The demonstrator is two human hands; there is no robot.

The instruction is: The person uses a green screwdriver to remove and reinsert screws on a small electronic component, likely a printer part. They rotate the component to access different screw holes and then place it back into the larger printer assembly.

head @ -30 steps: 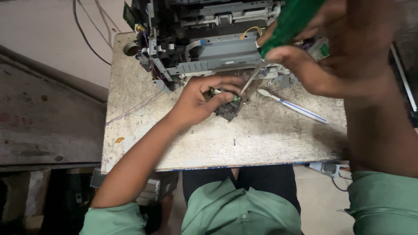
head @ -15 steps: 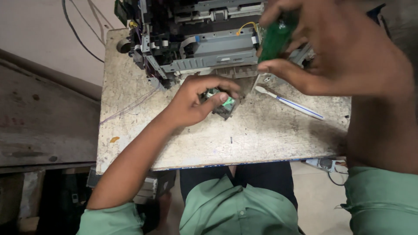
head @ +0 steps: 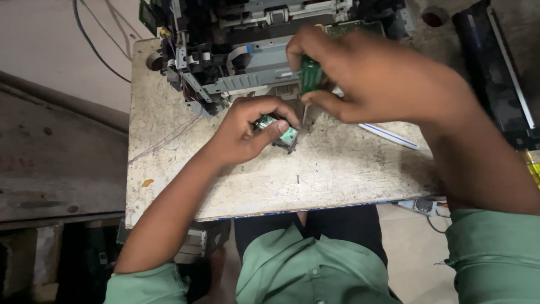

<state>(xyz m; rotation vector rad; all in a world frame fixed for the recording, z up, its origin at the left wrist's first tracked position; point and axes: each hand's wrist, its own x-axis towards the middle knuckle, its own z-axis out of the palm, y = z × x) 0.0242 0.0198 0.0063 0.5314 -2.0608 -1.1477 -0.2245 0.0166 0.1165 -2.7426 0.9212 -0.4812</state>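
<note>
Head view: both your hands busy on a small part w/ green board, front of a stripped printer chassis.

Your left hand (head: 247, 132) is clamped on the small black module w/ green circuit board (head: 279, 134), pinning it to the worn tabletop (head: 236, 186) near centre, just in front of the opened printer chassis (head: 253, 45). Your right hand (head: 377, 84) is closed round a green-handled screwdriver (head: 309, 76), held approx upright; shaft points down beside the module's right edge, can't tell if tip touches it. White pen-like tool (head: 388, 135) lies flat on the table to the right, under your right forearm. Black cables (head: 98, 48) hang off the table's far-left corner. Green sleeves, seated.
</note>
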